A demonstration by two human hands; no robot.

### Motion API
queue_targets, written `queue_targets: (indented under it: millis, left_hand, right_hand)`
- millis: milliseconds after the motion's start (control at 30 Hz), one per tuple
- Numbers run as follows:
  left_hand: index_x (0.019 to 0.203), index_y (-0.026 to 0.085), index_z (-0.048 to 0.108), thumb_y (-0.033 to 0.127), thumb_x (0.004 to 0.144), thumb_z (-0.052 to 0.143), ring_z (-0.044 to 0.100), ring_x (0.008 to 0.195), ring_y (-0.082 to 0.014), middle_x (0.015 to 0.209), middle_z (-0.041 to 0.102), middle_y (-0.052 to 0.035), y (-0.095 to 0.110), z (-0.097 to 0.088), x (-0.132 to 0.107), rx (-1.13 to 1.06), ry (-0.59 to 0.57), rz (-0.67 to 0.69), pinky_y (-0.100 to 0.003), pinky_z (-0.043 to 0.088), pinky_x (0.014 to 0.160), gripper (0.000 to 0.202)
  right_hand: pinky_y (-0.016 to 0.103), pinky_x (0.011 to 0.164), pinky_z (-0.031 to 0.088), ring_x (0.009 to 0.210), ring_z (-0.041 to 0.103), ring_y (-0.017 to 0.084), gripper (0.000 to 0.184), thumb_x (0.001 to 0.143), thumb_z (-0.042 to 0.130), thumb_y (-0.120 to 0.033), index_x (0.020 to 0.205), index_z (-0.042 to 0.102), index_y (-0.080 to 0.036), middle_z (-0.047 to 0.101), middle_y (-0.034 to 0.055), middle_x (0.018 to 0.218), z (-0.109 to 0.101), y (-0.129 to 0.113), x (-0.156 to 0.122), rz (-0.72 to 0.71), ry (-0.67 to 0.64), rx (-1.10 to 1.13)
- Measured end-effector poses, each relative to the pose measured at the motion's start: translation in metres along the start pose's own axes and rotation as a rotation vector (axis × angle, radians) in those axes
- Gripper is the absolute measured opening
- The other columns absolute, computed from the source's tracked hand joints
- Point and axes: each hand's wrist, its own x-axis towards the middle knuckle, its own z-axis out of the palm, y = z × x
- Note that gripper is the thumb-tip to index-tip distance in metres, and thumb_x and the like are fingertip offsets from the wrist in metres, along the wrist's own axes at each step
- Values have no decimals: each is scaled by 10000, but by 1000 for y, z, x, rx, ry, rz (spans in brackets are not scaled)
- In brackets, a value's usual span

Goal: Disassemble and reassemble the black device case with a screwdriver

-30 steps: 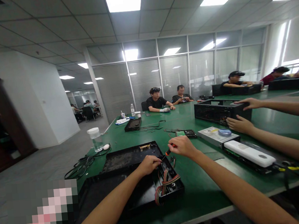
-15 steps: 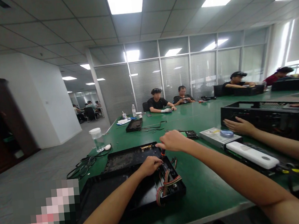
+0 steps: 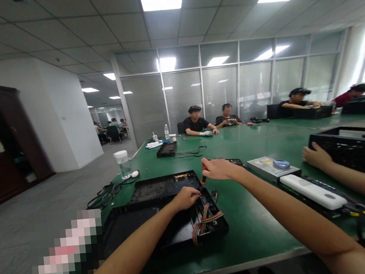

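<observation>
My right hand point(image 3: 220, 168) is closed around a red-and-black screwdriver point(image 3: 203, 179), held tilted with its shaft pointing down. At the tip, the fingers of my left hand point(image 3: 186, 197) are pinched together; whatever they hold is too small to make out. Both hands are over the right part of an open black metal computer case point(image 3: 130, 214), which lies flat on the table. Striped ribbon cables point(image 3: 206, 225) loop over its near right corner. Behind it lies a dusty black panel point(image 3: 161, 187) with a brass-coloured piece on it.
Right of my arm are a silver box-shaped drive point(image 3: 268, 170) with a blue round object on top, a white power strip point(image 3: 311, 191) and yellow-handled pliers point(image 3: 364, 212). A co-worker's hand point(image 3: 317, 158) rests against another black case point(image 3: 356, 149). A lidded water jar point(image 3: 122, 164) stands left, near coiled cable point(image 3: 104, 195).
The camera view has shifted slightly. My right hand has risen a little on the screwdriver, showing more of its handle. The co-worker's hand and black case have moved right.
</observation>
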Motion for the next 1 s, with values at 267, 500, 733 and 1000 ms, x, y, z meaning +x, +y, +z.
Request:
queue_targets:
  millis: [267, 500, 733, 1000]
  left_hand:
    - [890, 152, 666, 184, 788, 468, 587, 763, -138, 829, 665, -32, 0, 0, 0, 3, 5, -17, -204, 422, 715, 225]
    - [889, 153, 662, 164, 798, 447, 574, 843, -152, 872, 658, -39, 6, -4, -1, -12, -8, 8, -226, 416, 774, 233]
    - [937, 150, 639, 155, 776, 480, 562, 732, -136, 810, 632, -36, 5, -4, -2, 49, -36, 3, -216, 421, 706, 226]
    - [924, 154, 578, 149, 847, 399, 523, 840, -148, 874, 587, -52, 10, -2, -4, 173, -14, 127, -237, 389, 793, 195]
  right_hand:
    - [307, 652, 391, 798, 602, 248, 438, 846, 301, -475, 1028, 510, -136, 639, 141, 924, -4, 11, -6, -78, -56, 65]
    - [321, 666, 375, 850, 583, 276, 497, 852, 252, -523, 930, 542, -128, 627, 162, 924, -5, 3, -5, -28, -12, 18]
    - [254, 603, 358, 655, 538, 162, 371, 812, 371, -485, 781, 542, -157, 595, 51, 721, 28, 42, -15, -76, 62, 338]
    - [186, 349, 206, 364, 280, 71, 279, 781, 335, -396, 778, 475, -154, 371, -61, 490, 140, 103, -17, 283, 142, 1486]
